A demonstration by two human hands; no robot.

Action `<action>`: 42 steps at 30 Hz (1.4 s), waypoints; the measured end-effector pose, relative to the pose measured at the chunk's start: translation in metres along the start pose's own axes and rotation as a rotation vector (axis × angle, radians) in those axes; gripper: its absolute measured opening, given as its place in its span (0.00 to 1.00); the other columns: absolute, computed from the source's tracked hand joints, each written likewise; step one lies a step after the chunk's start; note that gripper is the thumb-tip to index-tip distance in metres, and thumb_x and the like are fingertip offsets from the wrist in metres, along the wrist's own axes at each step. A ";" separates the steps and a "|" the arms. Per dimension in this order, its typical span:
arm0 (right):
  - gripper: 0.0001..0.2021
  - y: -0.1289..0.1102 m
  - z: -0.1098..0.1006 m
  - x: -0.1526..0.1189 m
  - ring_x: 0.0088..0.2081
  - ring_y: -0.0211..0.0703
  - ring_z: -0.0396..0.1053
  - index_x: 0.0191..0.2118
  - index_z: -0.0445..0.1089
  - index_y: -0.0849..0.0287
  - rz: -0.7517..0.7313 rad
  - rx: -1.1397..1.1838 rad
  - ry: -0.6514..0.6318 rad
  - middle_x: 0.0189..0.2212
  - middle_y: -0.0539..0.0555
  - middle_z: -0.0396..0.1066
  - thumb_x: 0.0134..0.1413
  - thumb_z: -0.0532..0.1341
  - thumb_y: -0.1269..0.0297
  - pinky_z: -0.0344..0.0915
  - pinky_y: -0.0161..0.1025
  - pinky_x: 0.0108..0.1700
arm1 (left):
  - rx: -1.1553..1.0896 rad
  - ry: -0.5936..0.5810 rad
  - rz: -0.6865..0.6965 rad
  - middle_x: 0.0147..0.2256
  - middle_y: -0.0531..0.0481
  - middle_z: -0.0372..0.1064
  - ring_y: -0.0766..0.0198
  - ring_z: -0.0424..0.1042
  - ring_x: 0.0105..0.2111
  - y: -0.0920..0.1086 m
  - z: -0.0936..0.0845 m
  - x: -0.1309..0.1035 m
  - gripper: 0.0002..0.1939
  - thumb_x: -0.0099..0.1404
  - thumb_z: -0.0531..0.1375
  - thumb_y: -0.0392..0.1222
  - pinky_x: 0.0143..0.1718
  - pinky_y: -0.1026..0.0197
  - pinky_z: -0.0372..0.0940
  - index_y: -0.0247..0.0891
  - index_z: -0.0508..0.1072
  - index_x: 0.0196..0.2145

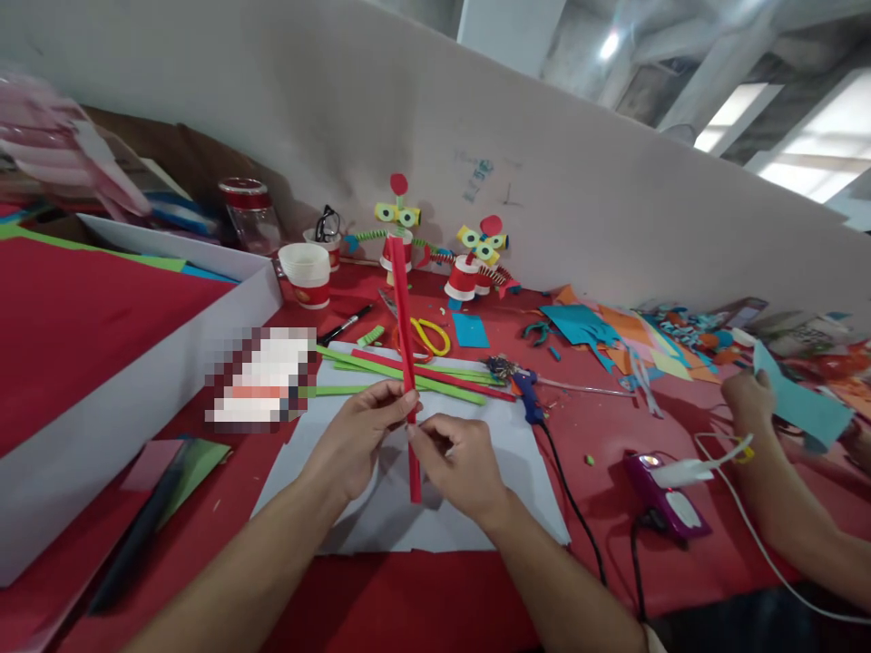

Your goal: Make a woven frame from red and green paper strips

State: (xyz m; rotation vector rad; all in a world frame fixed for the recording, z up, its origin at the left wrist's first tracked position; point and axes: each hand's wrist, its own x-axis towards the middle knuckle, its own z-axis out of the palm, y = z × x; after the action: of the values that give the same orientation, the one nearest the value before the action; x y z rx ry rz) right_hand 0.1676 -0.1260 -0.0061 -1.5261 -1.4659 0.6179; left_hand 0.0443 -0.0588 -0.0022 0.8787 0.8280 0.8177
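Note:
A long red paper strip [401, 313] stands nearly upright over white sheets of paper [476, 472]. Near its middle, my left hand [364, 431] pinches it between thumb and fingers. Just below, my right hand [463, 458] grips the same strip with its fingertips. Behind my hands, several green paper strips [381, 365] and red strips lie across the top of the sheets. Yellow-handled scissors [430, 336] rest behind the held strip, partly hidden by it. A blue hot glue gun [527, 394] lies to the right of the sheets.
Two paper-cup figures [464, 272] stand by the wall. Stacked paper cups [305, 272] and a white box [170, 354] are on the left. A purple power socket [667, 499] with cables sits right. Another person's hand [748, 399] holds light-blue paper [803, 399] at far right.

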 end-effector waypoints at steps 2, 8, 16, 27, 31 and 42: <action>0.11 0.000 -0.006 0.003 0.22 0.34 0.60 0.25 0.70 0.58 0.061 0.136 0.006 0.19 0.47 0.66 0.53 0.60 0.58 0.56 0.32 0.25 | 0.098 -0.062 -0.031 0.24 0.56 0.67 0.67 0.66 0.27 0.004 -0.002 -0.002 0.12 0.47 0.67 0.46 0.35 0.62 0.62 0.38 0.70 0.25; 0.13 0.008 -0.010 0.012 0.21 0.33 0.57 0.22 0.71 0.59 0.291 0.432 0.017 0.18 0.46 0.65 0.47 0.64 0.56 0.53 0.32 0.24 | 0.372 -0.241 -0.094 0.25 0.53 0.69 0.65 0.66 0.29 0.006 -0.001 -0.006 0.08 0.50 0.63 0.45 0.36 0.61 0.60 0.37 0.72 0.24; 0.15 0.015 -0.028 0.024 0.16 0.29 0.51 0.14 0.64 0.60 0.464 0.651 0.347 0.13 0.45 0.60 0.35 0.69 0.59 0.44 0.32 0.19 | 0.556 -0.341 -0.130 0.21 0.56 0.66 0.67 0.64 0.24 0.021 -0.017 -0.004 0.03 0.47 0.62 0.39 0.29 0.64 0.58 0.38 0.71 0.22; 0.17 0.026 -0.046 0.032 0.15 0.27 0.45 0.15 0.57 0.58 0.448 0.690 0.557 0.12 0.41 0.51 0.33 0.67 0.61 0.39 0.32 0.18 | 0.786 -0.380 -0.106 0.26 0.53 0.72 0.61 0.70 0.30 0.029 -0.037 0.001 0.05 0.48 0.62 0.41 0.32 0.62 0.63 0.42 0.74 0.26; 0.18 0.026 -0.038 0.030 0.15 0.28 0.42 0.16 0.55 0.56 0.454 0.668 0.578 0.12 0.40 0.48 0.35 0.66 0.59 0.38 0.34 0.19 | 0.793 -0.332 0.010 0.36 0.48 0.75 0.56 0.72 0.37 0.016 -0.025 0.003 0.18 0.50 0.62 0.46 0.36 0.58 0.65 0.43 0.74 0.41; 0.16 0.022 -0.025 0.023 0.18 0.30 0.45 0.20 0.59 0.57 0.396 0.565 0.480 0.14 0.41 0.49 0.43 0.64 0.54 0.44 0.33 0.21 | 1.522 0.130 0.727 0.28 0.45 0.76 0.55 0.73 0.26 -0.021 0.006 -0.014 0.15 0.64 0.52 0.43 0.26 0.59 0.58 0.41 0.75 0.43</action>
State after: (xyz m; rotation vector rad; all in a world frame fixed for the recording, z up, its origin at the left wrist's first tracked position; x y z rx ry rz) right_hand 0.2038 -0.1080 -0.0086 -1.3791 -0.5615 0.7525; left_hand 0.0492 -0.0810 -0.0145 2.5951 1.2432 0.7649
